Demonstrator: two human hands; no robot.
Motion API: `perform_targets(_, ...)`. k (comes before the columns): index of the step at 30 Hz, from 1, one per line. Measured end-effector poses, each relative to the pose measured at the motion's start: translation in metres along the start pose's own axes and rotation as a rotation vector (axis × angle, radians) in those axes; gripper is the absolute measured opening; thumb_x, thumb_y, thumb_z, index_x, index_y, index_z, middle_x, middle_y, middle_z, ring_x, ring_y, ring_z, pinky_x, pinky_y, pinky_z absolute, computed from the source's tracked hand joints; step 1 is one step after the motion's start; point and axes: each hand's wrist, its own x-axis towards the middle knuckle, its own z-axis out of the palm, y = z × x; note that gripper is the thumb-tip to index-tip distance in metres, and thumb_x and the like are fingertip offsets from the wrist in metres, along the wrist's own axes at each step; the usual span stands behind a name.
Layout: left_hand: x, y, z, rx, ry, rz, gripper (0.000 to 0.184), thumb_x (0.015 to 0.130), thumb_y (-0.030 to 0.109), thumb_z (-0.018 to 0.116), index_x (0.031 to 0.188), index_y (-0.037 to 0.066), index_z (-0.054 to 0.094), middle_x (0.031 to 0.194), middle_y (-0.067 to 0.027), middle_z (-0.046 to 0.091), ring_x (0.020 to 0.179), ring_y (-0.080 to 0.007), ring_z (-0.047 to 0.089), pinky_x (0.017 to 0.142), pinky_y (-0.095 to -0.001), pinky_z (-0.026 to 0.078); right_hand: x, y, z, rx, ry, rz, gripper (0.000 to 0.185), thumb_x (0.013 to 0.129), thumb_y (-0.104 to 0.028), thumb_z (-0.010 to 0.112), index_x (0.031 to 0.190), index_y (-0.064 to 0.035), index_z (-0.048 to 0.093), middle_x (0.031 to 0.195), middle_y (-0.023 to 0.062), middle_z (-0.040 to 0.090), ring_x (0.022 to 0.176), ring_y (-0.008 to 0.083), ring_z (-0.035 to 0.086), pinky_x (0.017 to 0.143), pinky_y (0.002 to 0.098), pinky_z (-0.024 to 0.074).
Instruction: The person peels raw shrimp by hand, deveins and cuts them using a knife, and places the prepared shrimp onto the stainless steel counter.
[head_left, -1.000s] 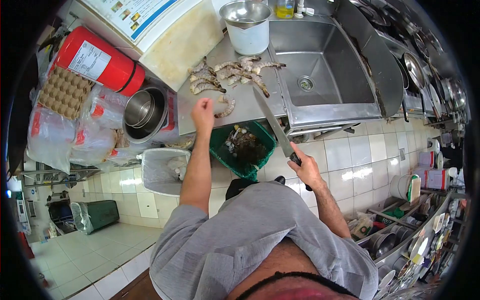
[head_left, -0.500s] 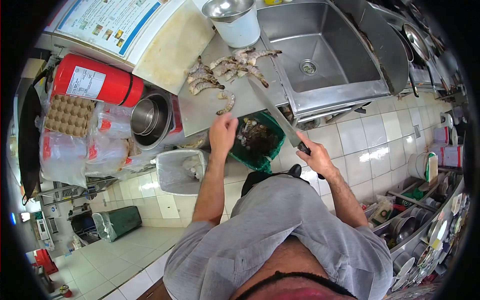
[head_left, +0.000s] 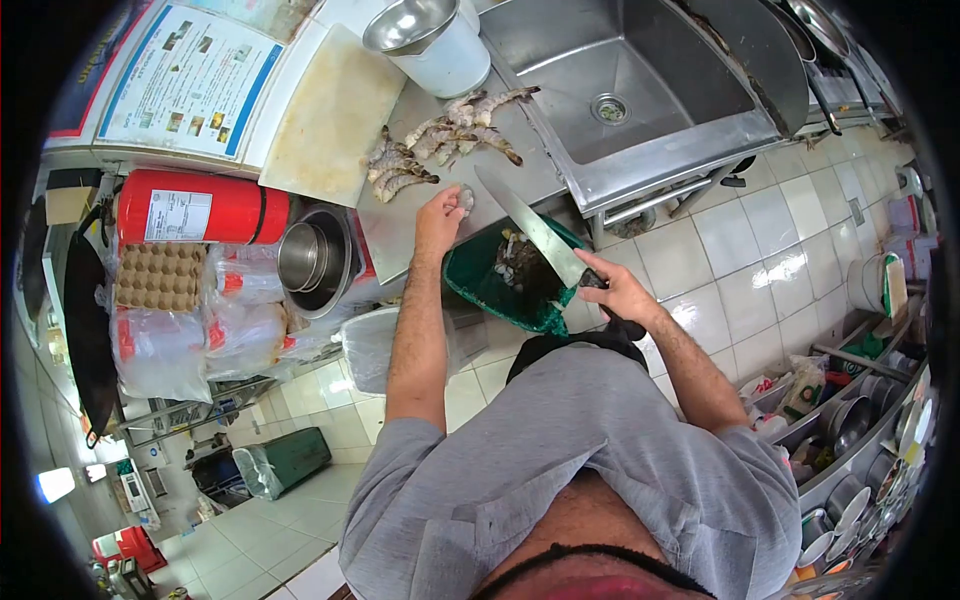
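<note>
My left hand [head_left: 438, 222] is closed on a shrimp [head_left: 467, 201] over the front edge of the steel counter [head_left: 515, 180]; only part of the shrimp shows past my fingers. A large chef's knife [head_left: 538, 232] is gripped by its dark handle in my right hand [head_left: 622, 296], its blade slanting up and left so the tip lies over the counter. Beyond my left hand rest several butterflied-looking shrimp with tails on, a smaller group [head_left: 393, 170] on the left and a larger heap [head_left: 462, 130] behind.
Below the counter edge is a green-lined bin [head_left: 470, 290] holding dark waste. A steel sink [head_left: 690, 100] lies right; a white bucket topped by a metal bowl [head_left: 410, 30] stands behind the shrimp. A cutting board [head_left: 335, 110], red cylinder [head_left: 200, 206] and egg tray [head_left: 160, 277] are left.
My left hand has closed on the single shrimp that lay at the counter's front. The knife stays in my right hand at a similar slant. The whole view has turned slightly.
</note>
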Motion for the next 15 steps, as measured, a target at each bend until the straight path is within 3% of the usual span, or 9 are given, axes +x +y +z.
perform_targets(2,-0.003,0.005,-0.007,-0.040,-0.093,-0.085,0.044,0.080,-0.001,0.066,0.123,0.003,0.060,0.099,-0.0094,0.067,0.085,-0.0143,0.063,0.079,-0.0279,0.052,0.007,-0.004,-0.001,0.099,-0.037,-0.001,0.070,0.084,-0.005,0.068,0.146,-0.0142,0.036,0.074,0.0015,0.056,0.051,0.0078,0.050,0.045,0.0245,0.0429)
perform_targets(15,0.002,-0.005,-0.015,-0.097,-0.202,-0.097,0.043,0.080,-0.007,0.064,0.122,0.003,0.061,0.099,-0.0070,0.066,0.086,-0.0125,0.061,0.078,-0.0260,0.052,0.061,0.004,0.003,0.279,-0.174,-0.054,0.071,0.083,-0.004,0.065,0.146,-0.0088,0.033,0.074,0.0036,0.056,0.052,0.0097,0.051,0.041,0.0259,0.0450)
